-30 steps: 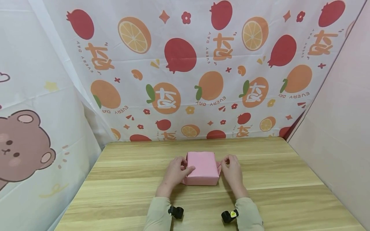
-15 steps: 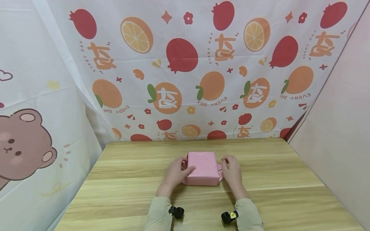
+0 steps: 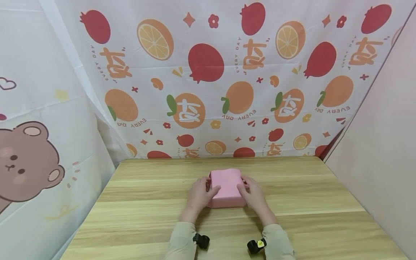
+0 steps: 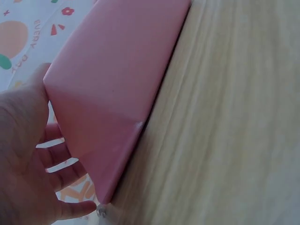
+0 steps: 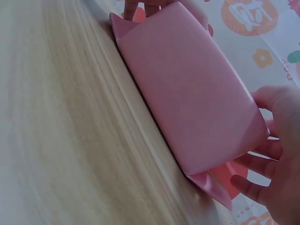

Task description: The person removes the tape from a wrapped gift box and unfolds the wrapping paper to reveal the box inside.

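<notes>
A box wrapped in pink paper [image 3: 226, 186] sits on the wooden table between both hands. My left hand [image 3: 199, 195] grips its left side, thumb on the top edge and fingers at the end. My right hand [image 3: 254, 195] holds the right side the same way, its thumb laid over the top edge. In the left wrist view, the paper [image 4: 117, 70] runs out into a folded pointed flap near the little finger. The right wrist view shows the long front face [image 5: 187, 89] and a loose flap [image 5: 213, 190] sticking out low at the near end.
The wooden table [image 3: 146, 216] reaches back to a fruit-printed curtain [image 3: 208, 108]. A curtain with a bear print [image 3: 29, 162] hangs on the left, and a plain pale one [image 3: 380, 144] on the right. Small black cameras [image 3: 201, 241] are strapped at both wrists.
My right hand has moved left from the side flap onto the box, its thumb now over the top edge. The right flap is covered by the hand. The left hand keeps its hold.
</notes>
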Action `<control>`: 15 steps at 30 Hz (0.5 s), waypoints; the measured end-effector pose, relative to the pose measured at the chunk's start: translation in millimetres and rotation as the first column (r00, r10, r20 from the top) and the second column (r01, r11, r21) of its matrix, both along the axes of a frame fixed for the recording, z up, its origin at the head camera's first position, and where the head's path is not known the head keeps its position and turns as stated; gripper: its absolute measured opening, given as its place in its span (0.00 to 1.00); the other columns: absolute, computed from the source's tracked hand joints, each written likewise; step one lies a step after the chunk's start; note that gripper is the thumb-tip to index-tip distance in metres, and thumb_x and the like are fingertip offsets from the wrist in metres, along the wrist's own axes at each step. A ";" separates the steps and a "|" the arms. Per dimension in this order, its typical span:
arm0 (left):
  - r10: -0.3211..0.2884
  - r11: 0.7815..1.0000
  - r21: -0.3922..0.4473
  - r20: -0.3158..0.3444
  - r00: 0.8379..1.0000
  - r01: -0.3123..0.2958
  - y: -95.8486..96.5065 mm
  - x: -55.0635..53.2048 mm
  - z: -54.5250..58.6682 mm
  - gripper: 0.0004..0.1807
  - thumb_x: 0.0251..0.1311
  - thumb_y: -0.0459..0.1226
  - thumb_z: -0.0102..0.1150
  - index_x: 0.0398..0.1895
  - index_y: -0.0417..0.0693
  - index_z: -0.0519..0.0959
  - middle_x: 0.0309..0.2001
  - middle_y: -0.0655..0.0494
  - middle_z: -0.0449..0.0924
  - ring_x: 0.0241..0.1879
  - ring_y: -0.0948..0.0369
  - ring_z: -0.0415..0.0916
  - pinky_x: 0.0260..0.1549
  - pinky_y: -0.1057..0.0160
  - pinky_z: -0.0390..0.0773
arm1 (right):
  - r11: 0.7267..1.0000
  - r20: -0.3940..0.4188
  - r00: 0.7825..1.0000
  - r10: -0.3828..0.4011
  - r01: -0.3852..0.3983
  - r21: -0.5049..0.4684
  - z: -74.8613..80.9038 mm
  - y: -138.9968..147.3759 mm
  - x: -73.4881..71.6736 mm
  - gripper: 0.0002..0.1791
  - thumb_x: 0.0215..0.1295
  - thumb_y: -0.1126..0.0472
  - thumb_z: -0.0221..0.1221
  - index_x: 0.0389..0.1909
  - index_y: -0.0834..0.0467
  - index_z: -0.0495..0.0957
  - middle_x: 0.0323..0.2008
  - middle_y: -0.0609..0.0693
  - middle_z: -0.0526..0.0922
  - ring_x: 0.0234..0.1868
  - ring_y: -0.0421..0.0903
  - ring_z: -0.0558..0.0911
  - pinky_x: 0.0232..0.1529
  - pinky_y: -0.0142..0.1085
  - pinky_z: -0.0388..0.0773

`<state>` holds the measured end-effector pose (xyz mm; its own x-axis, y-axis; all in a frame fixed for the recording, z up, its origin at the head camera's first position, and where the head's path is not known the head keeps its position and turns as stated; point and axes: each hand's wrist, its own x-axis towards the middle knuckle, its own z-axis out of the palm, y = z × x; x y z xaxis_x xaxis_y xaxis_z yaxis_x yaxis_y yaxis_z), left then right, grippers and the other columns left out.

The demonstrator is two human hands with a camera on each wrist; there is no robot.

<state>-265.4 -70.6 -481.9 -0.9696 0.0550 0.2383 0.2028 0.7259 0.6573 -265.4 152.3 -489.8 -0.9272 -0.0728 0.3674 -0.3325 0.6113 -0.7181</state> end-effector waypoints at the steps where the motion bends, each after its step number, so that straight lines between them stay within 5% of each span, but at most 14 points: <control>1: 0.010 1.000 -0.007 -0.003 1.000 -0.010 1.1 0.2 -0.4 0.34 0.57 0.58 0.62 0.53 0.38 0.77 0.45 0.44 0.80 0.47 0.49 0.78 0.49 0.49 0.78 | 1.000 0.007 1.000 0.007 -0.007 0.000 -0.8 -0.3 -0.2 0.26 0.68 0.54 0.58 0.64 0.62 0.72 0.57 0.60 0.79 0.52 0.55 0.82 0.53 0.48 0.80; 15: -0.007 1.000 -0.027 -0.006 1.000 0.007 3.6 0.3 5.6 0.34 0.65 0.57 0.54 0.62 0.40 0.75 0.55 0.39 0.78 0.56 0.43 0.74 0.57 0.44 0.73 | 0.999 0.076 0.997 0.010 -0.007 -0.039 6.1 -1.8 1.9 0.32 0.70 0.49 0.56 0.70 0.59 0.65 0.62 0.62 0.76 0.60 0.59 0.79 0.63 0.54 0.72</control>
